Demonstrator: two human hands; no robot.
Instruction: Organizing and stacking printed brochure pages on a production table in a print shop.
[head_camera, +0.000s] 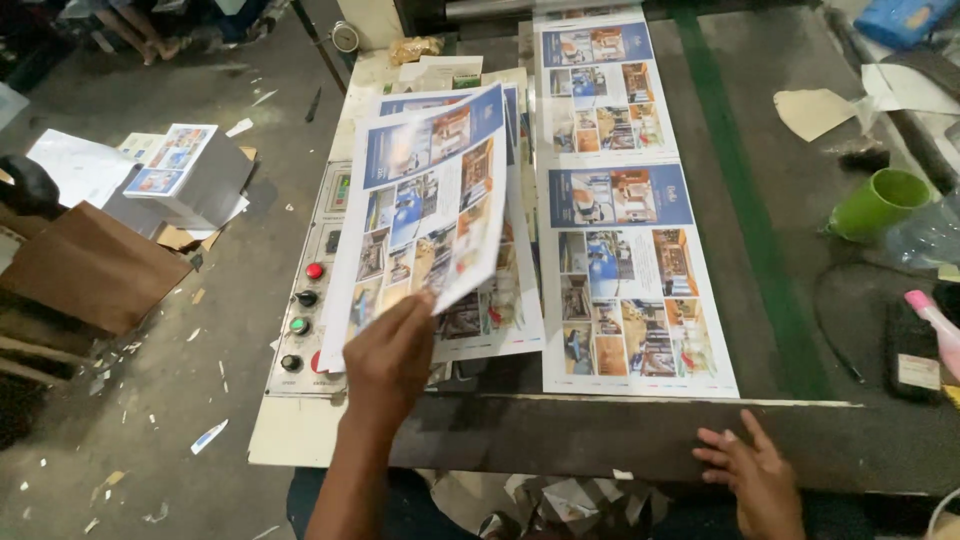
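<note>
At the near edge of the dark worktable (620, 440) the right hand (752, 470) rests flat, fingers spread and holding nothing, on a bare strip of table with open room to either side. To its left, the left hand (388, 358) pinches the near edge of a printed sheet (430, 205), lifting it so it curls above a stack of similar sheets (500, 310). The sheet shows a blue header band and a grid of small photos on white. Just left lies a control panel (305, 300) with red, green and black buttons. Right of the stack, a long printed strip (625, 290) runs far along the table; a green cup (880, 203) stands well right.
</note>
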